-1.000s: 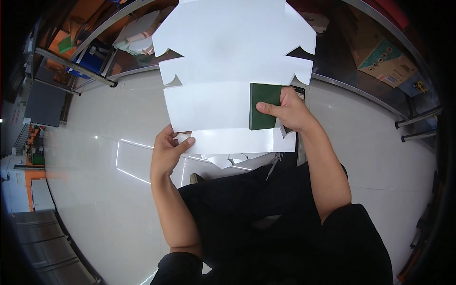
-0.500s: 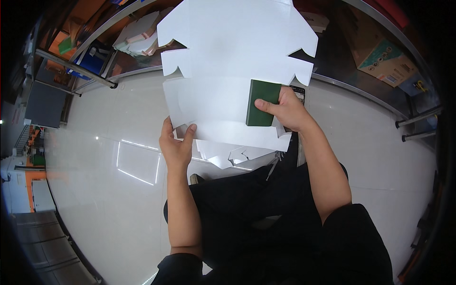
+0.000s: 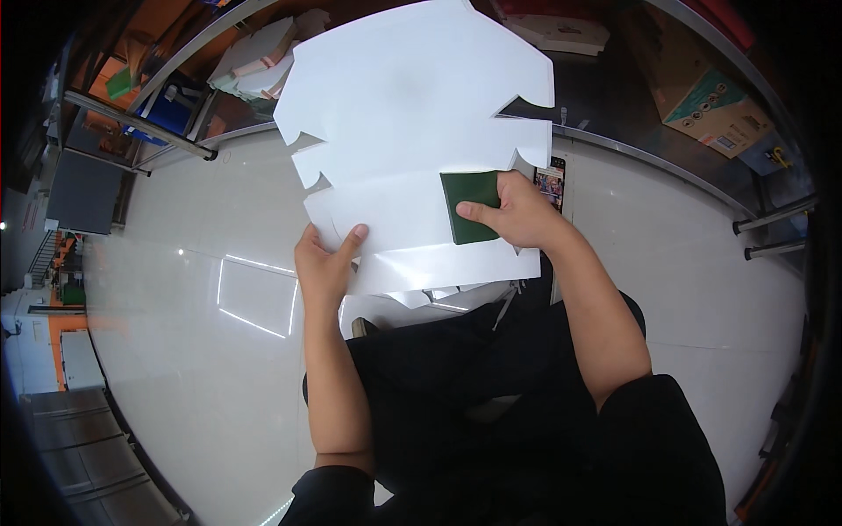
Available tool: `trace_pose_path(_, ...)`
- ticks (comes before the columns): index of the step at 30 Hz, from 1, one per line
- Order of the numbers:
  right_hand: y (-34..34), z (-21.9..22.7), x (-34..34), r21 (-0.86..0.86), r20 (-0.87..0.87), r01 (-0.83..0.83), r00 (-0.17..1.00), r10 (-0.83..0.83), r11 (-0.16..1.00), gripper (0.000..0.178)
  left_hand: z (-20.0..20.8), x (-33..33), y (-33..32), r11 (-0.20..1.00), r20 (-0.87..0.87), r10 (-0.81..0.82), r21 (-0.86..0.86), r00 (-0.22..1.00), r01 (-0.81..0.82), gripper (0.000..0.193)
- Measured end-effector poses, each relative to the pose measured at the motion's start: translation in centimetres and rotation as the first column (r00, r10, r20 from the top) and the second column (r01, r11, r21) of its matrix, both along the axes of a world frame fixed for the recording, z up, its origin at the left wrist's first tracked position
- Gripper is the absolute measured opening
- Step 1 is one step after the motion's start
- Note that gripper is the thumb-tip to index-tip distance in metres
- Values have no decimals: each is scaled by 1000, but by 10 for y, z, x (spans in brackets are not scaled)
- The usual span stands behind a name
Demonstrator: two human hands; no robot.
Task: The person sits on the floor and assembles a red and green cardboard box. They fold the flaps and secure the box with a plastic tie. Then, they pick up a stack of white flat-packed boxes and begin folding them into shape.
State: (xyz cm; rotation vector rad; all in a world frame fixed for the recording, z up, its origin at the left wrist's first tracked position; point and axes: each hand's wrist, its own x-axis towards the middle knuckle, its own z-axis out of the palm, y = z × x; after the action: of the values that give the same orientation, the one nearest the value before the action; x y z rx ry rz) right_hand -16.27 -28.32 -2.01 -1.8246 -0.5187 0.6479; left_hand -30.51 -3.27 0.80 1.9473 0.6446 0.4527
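A large white die-cut cardboard sheet [image 3: 395, 131] with notched, tabbed sides stretches out in front of me, tilted slightly, its fold-line strip toward my lap. My left hand [image 3: 326, 263] grips the lower left edge, thumb on top and the other fingers mostly hidden beneath. Against the sheet's lower right part, my right hand [image 3: 522, 210] holds a dark green rectangular block [image 3: 474, 209]. Its thumb lies over the block's face; the remaining fingers are partly hidden at the block's right side, so I cannot tell whether they also grip the sheet.
Beyond the right hand a phone [image 3: 551, 182] with a lit screen is propped up. Metal shelving holds stacked cardboard pieces [image 3: 259, 57] at far left and a brown carton [image 3: 715, 114] at far right. More white cut cardboard [image 3: 412, 299] shows beneath the sheet, near my knees.
The sheet has turned a little anticlockwise, its far end shifting left. My right hand and the green block have moved slightly left and nearer. More of the phone shows.
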Motion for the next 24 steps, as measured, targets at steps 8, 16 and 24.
trace_pose_path(8, 0, -17, 2, 35, 92, -6, 996, 3, 999, 37, -10, 5, -4, 995, 73, 70, 71, 995, -76, 37)
trace_pose_path(16, -1, -1, -2, 237, -79, -38, 995, 58, 971, 43, -12, 8, -11, 986, 144, 63, 144, 987, -84, 25)
trace_pose_path(24, 22, 31, -45, -405, 117, -227, 948, 296, 886, 61, -32, 13, -7, 836, -114, 199, 538, 973, -108, 26)
